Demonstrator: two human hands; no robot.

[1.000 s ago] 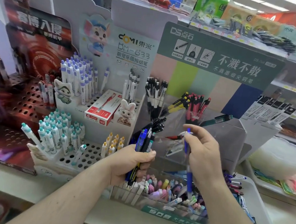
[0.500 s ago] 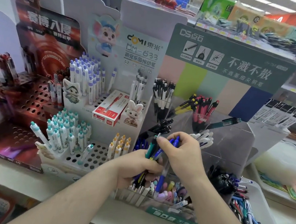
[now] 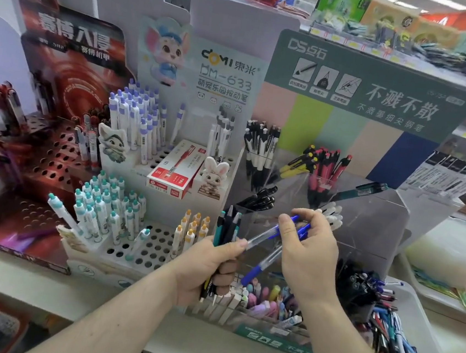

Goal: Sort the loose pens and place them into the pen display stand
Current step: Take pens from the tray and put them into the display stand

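So both hands are up in front of the clear pen display stand right now. The left hand has its fingers wrapped tight round a bundle of pens, teal and dark ones, standing upright with their tops poking out above the fist and the tips sticking out below it. The right hand is just to the right of that, fingers pinched narrow on two blue pens with clear barrels. Those two slant down and to the left from the right fingers, and the upper one's clear end reaches over to the left thumb, touching it or almost, can't tell which.

Straight below both sets of fingers is the stand's front tray of pastel pens. Up behind the fingers, the stand's compartments hold black-and-white pens, a yellow and red bunch, and one teal pen lying across the top edge. White pens peek out right behind the right fingers.

Down to the right of the right wrist there's a white tray with a loose pile of pens, mostly blue and black. Off to the left of the left fingers sits the white peg-hole stand with teal-capped and yellow-capped pens.
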